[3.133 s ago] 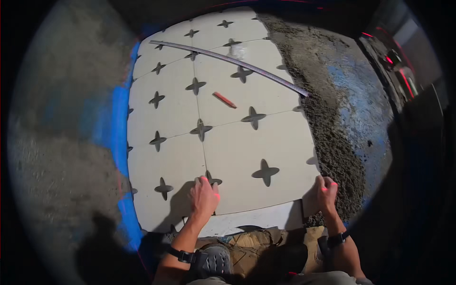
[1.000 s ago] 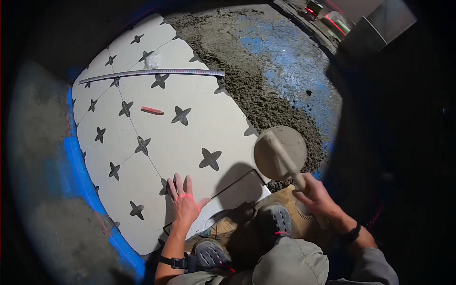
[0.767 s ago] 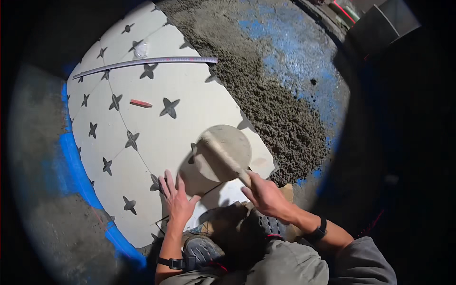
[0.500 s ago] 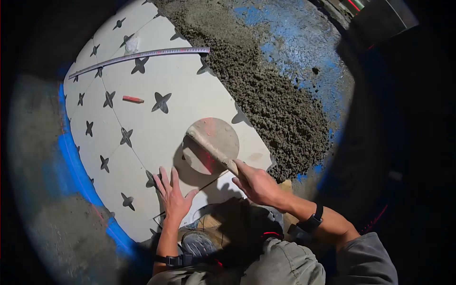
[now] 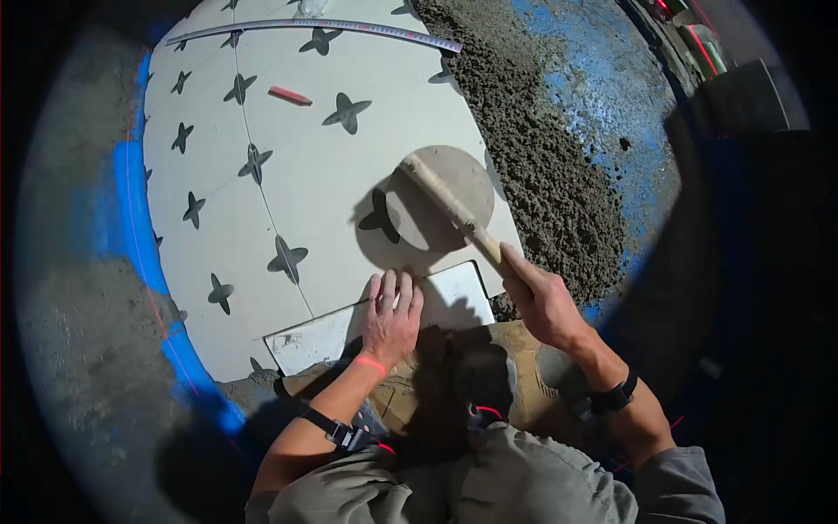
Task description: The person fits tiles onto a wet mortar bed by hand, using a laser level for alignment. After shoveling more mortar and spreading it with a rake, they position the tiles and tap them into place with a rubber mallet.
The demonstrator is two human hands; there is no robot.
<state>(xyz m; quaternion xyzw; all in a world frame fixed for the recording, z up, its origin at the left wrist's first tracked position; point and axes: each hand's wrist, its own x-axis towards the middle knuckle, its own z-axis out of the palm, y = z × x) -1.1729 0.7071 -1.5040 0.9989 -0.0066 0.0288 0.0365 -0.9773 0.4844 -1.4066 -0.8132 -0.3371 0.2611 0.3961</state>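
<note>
My right hand (image 5: 550, 301) grips the wooden handle of a mallet (image 5: 458, 179) with a large round, pale grey head. The head is over the cream floor tiles (image 5: 332, 201), which carry dark four-pointed star marks, and casts a shadow; whether it touches them I cannot tell. My left hand (image 5: 393, 323) has its fingers stretched forward, close together, at the near edge of the tiles. Beneath and beside it lies a white slab (image 5: 310, 343) with a dark outline, partly hidden by the hand and its shadow.
Farther off, a long metal ruler (image 5: 323, 25) and a red stick (image 5: 290, 96) lie on the tiles. Loose grey mortar (image 5: 541, 166) is heaped along their right side. Blue-stained floor (image 5: 615, 96) lies beyond it, with a dark box-like object (image 5: 742, 96) at far right.
The view has shifted, so the tiles appear higher and farther right. My left hand has drawn back toward me, its spread fingers coming together. The mallet stays in my right hand.
</note>
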